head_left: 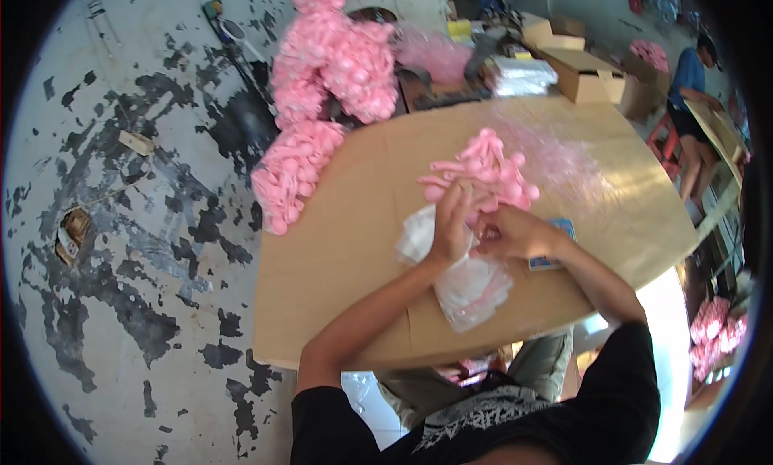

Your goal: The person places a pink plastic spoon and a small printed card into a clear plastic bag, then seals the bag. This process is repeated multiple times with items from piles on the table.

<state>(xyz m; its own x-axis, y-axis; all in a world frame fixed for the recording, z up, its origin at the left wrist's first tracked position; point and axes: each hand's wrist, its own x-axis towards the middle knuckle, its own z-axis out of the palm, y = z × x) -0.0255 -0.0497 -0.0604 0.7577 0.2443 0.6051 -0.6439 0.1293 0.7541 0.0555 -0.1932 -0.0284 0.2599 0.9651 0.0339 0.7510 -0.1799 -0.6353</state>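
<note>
Over the middle of the table, my left hand (452, 227) and my right hand (519, 235) come together at the top of a clear plastic bag (473, 292). The bag lies toward me, with something pale and pinkish showing inside. My left fingers point away from me, with the thumb pressed at the bag. The right fingers are curled in beside them, partly hidden. Just beyond both hands sits a loose heap of pink plastic pieces (491, 167) with rounded ends. White film or sheets (416, 235) lie beside my left hand. A blue printed card (555, 243) is partly under my right wrist.
Brown paper covers the table (338, 280). Stuffed bags of pink pieces (334, 66) pile up at its far left edge. Crumpled clear film (568, 163) lies right of the heap. Cardboard boxes (592, 74) stand behind. Another person (692, 86) stands at far right.
</note>
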